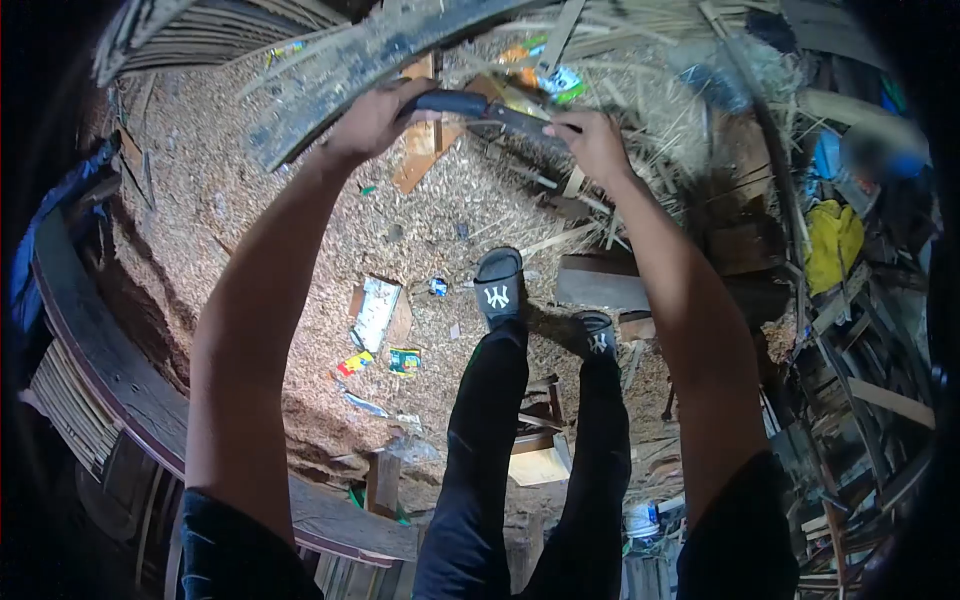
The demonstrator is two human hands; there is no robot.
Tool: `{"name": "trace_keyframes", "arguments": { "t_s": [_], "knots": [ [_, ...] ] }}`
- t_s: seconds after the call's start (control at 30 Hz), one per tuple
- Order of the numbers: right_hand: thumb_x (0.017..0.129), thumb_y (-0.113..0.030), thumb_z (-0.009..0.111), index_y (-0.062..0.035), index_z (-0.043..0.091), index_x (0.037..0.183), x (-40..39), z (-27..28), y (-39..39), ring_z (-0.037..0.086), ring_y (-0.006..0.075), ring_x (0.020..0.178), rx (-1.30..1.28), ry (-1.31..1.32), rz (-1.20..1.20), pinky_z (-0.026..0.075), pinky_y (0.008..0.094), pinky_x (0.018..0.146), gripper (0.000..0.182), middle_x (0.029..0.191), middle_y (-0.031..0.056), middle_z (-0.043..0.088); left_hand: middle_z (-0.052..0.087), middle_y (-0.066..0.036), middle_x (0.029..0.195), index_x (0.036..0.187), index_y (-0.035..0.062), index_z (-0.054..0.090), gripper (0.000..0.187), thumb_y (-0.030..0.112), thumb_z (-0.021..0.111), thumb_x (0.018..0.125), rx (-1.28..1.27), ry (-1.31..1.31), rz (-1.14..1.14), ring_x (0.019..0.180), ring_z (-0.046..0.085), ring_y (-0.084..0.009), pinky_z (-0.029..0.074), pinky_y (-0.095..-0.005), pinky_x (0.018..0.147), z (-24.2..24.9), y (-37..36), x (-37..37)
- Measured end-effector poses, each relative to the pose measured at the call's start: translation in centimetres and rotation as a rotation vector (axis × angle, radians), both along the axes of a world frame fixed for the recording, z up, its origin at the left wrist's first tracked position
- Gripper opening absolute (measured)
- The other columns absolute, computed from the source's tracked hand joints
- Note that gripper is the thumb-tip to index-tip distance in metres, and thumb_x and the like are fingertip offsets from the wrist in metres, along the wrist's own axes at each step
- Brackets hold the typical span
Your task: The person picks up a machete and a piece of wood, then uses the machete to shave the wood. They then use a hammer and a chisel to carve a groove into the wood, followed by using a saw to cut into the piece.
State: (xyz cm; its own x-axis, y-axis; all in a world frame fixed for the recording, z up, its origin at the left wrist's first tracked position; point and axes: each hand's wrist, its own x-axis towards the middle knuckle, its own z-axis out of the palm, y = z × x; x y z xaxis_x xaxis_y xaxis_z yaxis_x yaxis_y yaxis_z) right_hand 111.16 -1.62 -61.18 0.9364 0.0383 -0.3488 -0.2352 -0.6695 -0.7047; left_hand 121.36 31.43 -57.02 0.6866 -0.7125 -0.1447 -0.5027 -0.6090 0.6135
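The dark tool (452, 102) stretches between the left hand (377, 120), gripping its thick end, and the right hand (594, 146), pinching the other.

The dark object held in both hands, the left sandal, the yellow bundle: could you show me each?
Dark object (452, 102): head view, on its thicker section.
Left sandal (498, 290): head view, on its strap.
Yellow bundle (834, 245): head view, on its crumpled middle.

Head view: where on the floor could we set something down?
The widest free patch of shavings lies between the left forearm and curved rail; a smaller one, with litter, between that forearm and the left slipper. Sticks crowd beside the right hand; scrap wood fills far right.
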Motion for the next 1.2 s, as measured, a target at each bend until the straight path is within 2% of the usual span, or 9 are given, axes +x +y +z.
{"name": "trace_keyframes", "arguments": {
  "t_s": [0.07, 0.33, 0.53, 0.6, 0.73, 0.83, 0.93, 1.1, 1.2],
  "knots": [
    [0.087, -0.028, 0.077, -0.0076, 0.078, 0.103, 0.5, 3.0, -1.2, 0.07, 0.0345, 0.093, 0.115, -0.026, -0.039, 0.053, 0.0419, 0.084, 0.025, 0.102, 0.0169, 0.074, 0.067, -0.024, 0.105, 0.122, 0.008, 0.061, 0.038, 0.037, 0.063, 0.097, -0.042, 0.047, 0.039, 0.099, 0.064, -0.0469, 0.051, -0.0507, 0.082, 3.6, -0.8, 0.5],
    [0.089, -0.026, 0.075, -0.0076, 0.078, 0.103, 0.3, 22.7, -6.8, 0.068, 0.0374, 0.083, -0.044, -0.139, -0.144, 0.053, 0.0412, 0.076, 0.023, 0.093, 0.0162, 0.073, 0.066, -0.026, 0.105, 0.118, 0.0016, 0.06, 0.037, 0.033, 0.062, 0.1, -0.177, 0.107, 0.114, 0.099, 0.064, -0.0474, 0.052, -0.0481, 0.083, 21.1, -3.9, 0.0],
    [0.086, -0.018, 0.077, 0.0013, 0.075, 0.098, -4.6, 39.6, -9.4, 0.068, 0.0371, 0.082, -0.127, -0.277, -0.259, 0.053, 0.0424, 0.077, 0.023, 0.093, 0.0188, 0.072, 0.065, -0.025, 0.086, 0.105, -0.0013, 0.064, 0.03, 0.027, 0.068, 0.096, -0.135, 0.135, 0.187, 0.077, 0.064, -0.0435, 0.051, -0.0471, 0.07, 34.7, -6.0, -3.6],
    [0.083, -0.017, 0.079, 0.0013, 0.075, 0.097, -6.7, 44.2, -9.9, 0.068, 0.0373, 0.086, -0.207, -0.501, -0.305, 0.053, 0.0445, 0.082, 0.023, 0.095, 0.0181, 0.073, 0.066, -0.026, 0.088, 0.109, -0.0011, 0.065, 0.033, 0.029, 0.067, 0.096, -0.169, 0.096, 0.169, 0.081, 0.065, -0.0438, 0.052, -0.0463, 0.072, 38.2, -6.6, -5.5],
    [0.084, -0.019, 0.078, -0.0045, 0.076, 0.105, -12.3, 52.1, -11.5, 0.064, 0.0339, 0.113, -0.386, -0.54, -0.44, 0.047, 0.0449, 0.1, 0.025, 0.115, 0.0133, 0.072, 0.067, -0.027, 0.096, 0.12, -0.0004, 0.064, 0.036, 0.026, 0.067, 0.096, -0.234, 0.085, 0.167, 0.088, 0.066, -0.0454, 0.052, -0.0452, 0.076, 46.6, -10.9, -10.0],
    [0.083, -0.023, 0.079, -0.0094, 0.077, 0.104, -16.2, 57.7, -13.3, 0.057, 0.0327, 0.123, -0.622, -0.562, -0.552, 0.041, 0.0486, 0.108, 0.024, 0.122, 0.0077, 0.07, 0.068, -0.027, 0.1, 0.121, -0.0004, 0.064, 0.037, 0.026, 0.068, 0.096, -0.273, 0.127, 0.161, 0.091, 0.067, -0.0457, 0.053, -0.0451, 0.076, 51.6, -14.3, -13.6],
    [0.085, -0.025, 0.078, -0.0113, 0.076, 0.108, -20.5, 61.8, -15.4, 0.052, 0.0309, 0.131, -0.629, -0.579, -0.63, 0.037, 0.0504, 0.112, 0.027, 0.13, 0.0042, 0.067, 0.068, -0.027, 0.098, 0.121, -0.0005, 0.064, 0.037, 0.026, 0.068, 0.096, -0.331, 0.081, 0.116, 0.09, 0.067, -0.0457, 0.052, -0.0456, 0.074, 55.5, -18.0, -16.6],
    [0.088, -0.028, 0.074, -0.0131, 0.071, 0.123, -28.7, 67.6, -18.0, 0.051, 0.0301, 0.132, -0.65, -0.471, -0.658, 0.036, 0.0487, 0.113, 0.037, 0.135, 0.0041, 0.064, 0.068, -0.026, 0.089, 0.12, 0.0013, 0.065, 0.037, 0.031, 0.065, 0.098, -0.322, 0.054, 0.03, 0.083, 0.067, -0.0439, 0.051, -0.0469, 0.071, 60.2, -23.1, -21.8],
    [0.087, -0.028, 0.075, -0.0086, 0.074, 0.117, -34.5, 70.7, -17.7, 0.053, 0.0338, 0.13, -0.719, -0.492, -0.741, 0.039, 0.0486, 0.111, 0.036, 0.131, 0.0092, 0.067, 0.068, -0.024, 0.087, 0.119, 0.0019, 0.065, 0.038, 0.034, 0.064, 0.099, -0.384, -0.023, -0.049, 0.079, 0.068, -0.0428, 0.051, -0.046, 0.068, 62.9, -25.6, -25.6]
  ]
}}
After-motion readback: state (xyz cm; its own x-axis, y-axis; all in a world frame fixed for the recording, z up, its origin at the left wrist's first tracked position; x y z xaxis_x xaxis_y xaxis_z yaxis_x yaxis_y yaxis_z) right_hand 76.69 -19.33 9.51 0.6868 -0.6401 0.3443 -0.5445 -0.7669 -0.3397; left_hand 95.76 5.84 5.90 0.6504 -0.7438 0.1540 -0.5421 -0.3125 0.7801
